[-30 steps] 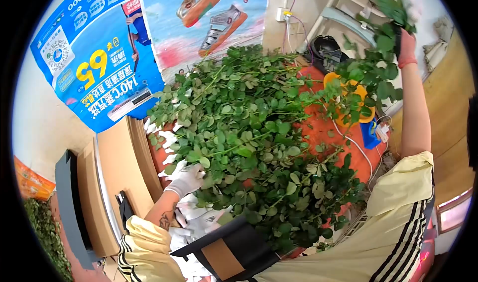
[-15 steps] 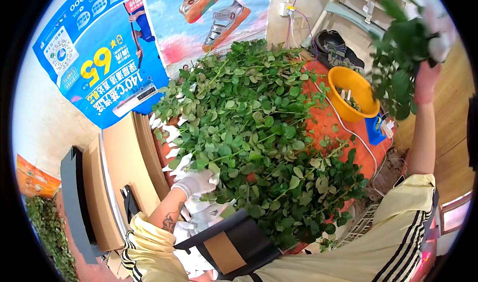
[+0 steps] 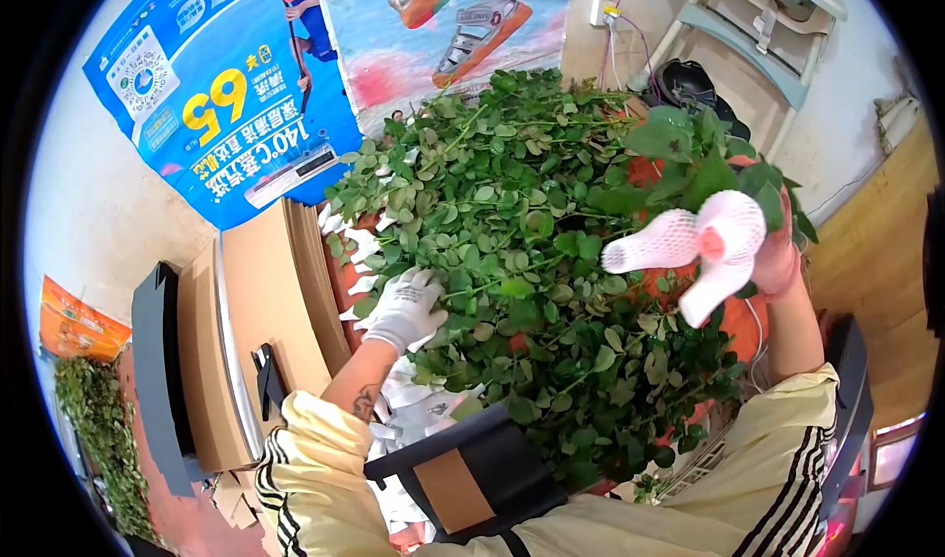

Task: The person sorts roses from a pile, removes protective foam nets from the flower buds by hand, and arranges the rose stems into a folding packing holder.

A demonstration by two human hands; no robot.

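A wide pile of leafy green stems (image 3: 492, 213) covers the red surface. At the pile's left edge rests my left hand (image 3: 407, 308) in a white glove, fingers bent over the leaves; what it holds, if anything, is hidden. My right hand (image 3: 778, 247), in a reddish glove, grips a bunch of stems (image 3: 689, 163) above the pile's right side. Several flower heads in white mesh sleeves (image 3: 730, 227) hang from this bunch toward the camera. More white sleeves (image 3: 362, 247) stick out along the pile's left edge.
Cardboard sheets (image 3: 271, 301) stand at the left beside a dark panel (image 3: 162, 360). A black box piece with a brown patch (image 3: 468, 478) lies in front of my body. Behind the pile are posters (image 3: 226, 94), a dark helmet-like object (image 3: 686, 83) and a pale chair (image 3: 743, 45).
My right hand has come down and inward with its bunch, turning the sleeved heads toward the camera. The view has shifted, and the bunch now hides the yellow bowl.
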